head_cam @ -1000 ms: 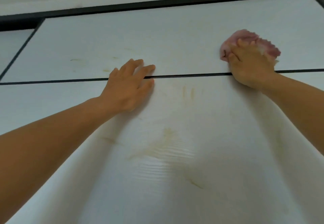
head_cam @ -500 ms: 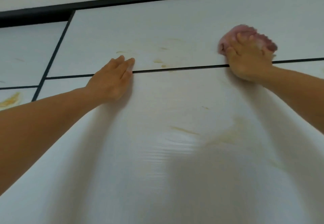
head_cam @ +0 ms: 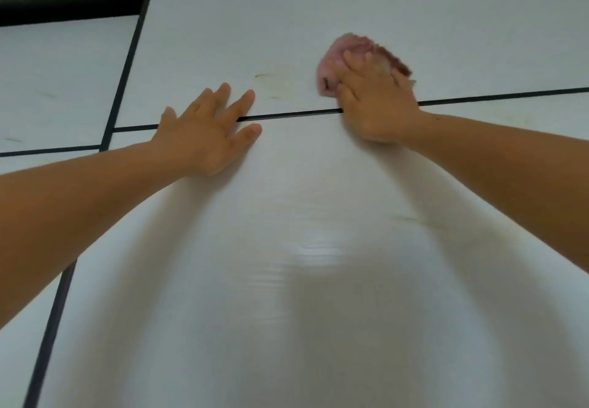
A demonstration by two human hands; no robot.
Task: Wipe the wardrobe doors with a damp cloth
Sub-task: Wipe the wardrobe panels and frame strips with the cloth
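A white upper wardrobe door [head_cam: 239,34] sits above a tall white lower door [head_cam: 302,248], with a thin black gap [head_cam: 287,116] between them. My right hand [head_cam: 376,101] holds a bunched pink cloth [head_cam: 331,56] against the upper door just above the gap, fingers curled over it. The cloth is blurred. My left hand [head_cam: 207,133] rests flat across the gap with its fingers spread, left of the cloth. Small brownish marks [head_cam: 264,75] show on the upper door between the hands.
A vertical black gap [head_cam: 124,72] separates these doors from the neighbouring white doors [head_cam: 57,72] on the left. A black top frame [head_cam: 63,2] runs above. A faint streak [head_cam: 414,219] marks the lower door under my right forearm.
My right hand has slid the cloth left along the upper door, closer to my left hand. My left hand's fingers have spread. The view has shifted, showing more of the left doors.
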